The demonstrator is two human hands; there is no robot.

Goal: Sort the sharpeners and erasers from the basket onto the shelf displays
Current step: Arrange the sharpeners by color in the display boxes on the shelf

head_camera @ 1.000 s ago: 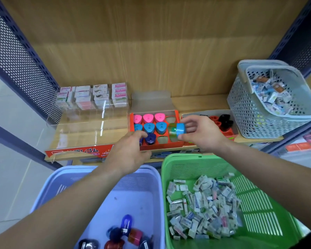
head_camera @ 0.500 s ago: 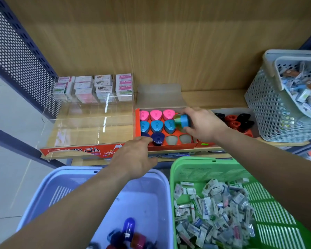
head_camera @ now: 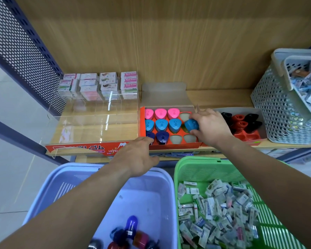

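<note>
Your right hand (head_camera: 211,126) grips a blue sharpener (head_camera: 191,125) over the orange tray (head_camera: 174,146).
The sharpener is a glossy rounded-triangle plastic shell, blue on top with a clear green base. It sits at the fourth pocket of the tray's middle row, beside three matching ones. Your left hand (head_camera: 138,157) is at the tray's front-left corner, fingertips by a navy sharpener (head_camera: 162,137); whether it grips anything cannot be told.
</note>
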